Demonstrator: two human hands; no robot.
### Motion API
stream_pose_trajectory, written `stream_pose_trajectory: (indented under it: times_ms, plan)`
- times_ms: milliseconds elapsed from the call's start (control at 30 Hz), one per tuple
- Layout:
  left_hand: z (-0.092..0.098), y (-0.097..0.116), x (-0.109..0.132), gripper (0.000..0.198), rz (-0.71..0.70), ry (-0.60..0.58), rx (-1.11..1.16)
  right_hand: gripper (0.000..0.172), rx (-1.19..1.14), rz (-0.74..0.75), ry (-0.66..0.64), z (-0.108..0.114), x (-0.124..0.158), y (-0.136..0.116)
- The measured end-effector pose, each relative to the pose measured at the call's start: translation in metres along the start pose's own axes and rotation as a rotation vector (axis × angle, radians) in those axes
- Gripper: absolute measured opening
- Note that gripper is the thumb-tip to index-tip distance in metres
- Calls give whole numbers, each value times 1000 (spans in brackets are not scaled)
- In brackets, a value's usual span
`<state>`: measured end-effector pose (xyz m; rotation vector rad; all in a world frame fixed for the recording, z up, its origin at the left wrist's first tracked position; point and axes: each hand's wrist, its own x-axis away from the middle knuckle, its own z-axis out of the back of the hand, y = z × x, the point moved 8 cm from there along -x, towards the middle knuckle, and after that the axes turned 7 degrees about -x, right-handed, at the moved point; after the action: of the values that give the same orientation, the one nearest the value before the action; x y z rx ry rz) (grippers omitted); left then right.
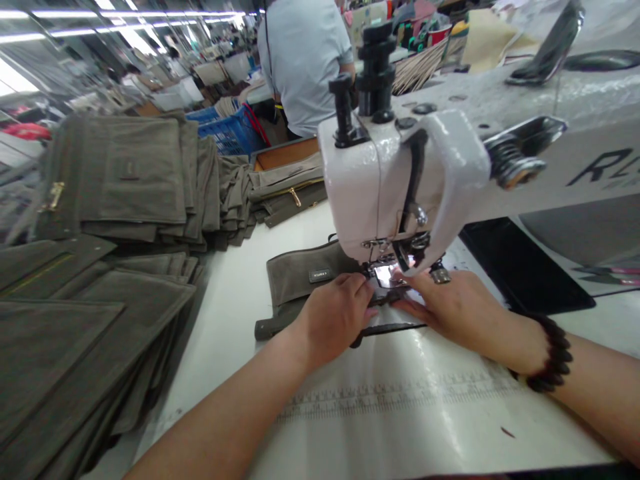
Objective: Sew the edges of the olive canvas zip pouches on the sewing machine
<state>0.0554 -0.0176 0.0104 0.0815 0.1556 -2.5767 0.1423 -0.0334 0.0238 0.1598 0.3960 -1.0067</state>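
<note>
An olive-grey fabric piece (293, 277) with a small label plate lies on the white sewing table, its right part under the head of a white sewing machine (350, 193). My left hand (340, 310) is closed on the near edge of this piece, just left of the needle area. Across from it, my right hand (450, 307) has its thumb and fingers around the right edge of the work beside the presser foot. Those fingertips are partly hidden by the machine parts. A bright lamp lights the needle area. A dark bead bracelet (553, 353) circles my right wrist.
Stacks of olive fabric pieces (145, 180) stand at the left. Zippered pieces (290, 193) lie behind the work. A black tablet-like slab (530, 267) rests right of the machine. A printed ruler (380, 403) runs along the table front. Beyond are a blue crate (230, 130) and a person (307, 67).
</note>
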Motion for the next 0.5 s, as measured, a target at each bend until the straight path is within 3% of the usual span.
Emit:
stream_pose_trajectory:
  times_ms: [167, 333, 500]
  plan:
    - [-4, -4, -2, 22, -86, 18, -86, 24, -91, -73, -92, -10, 4, 6]
    - [-1, -15, -5, 17, -78, -38, -47, 24, -269, -128, -203, -20, 1, 17]
    - [0, -11, 0, 30, -16, -34, -9, 20, -663, -117, -545, -16, -4, 22]
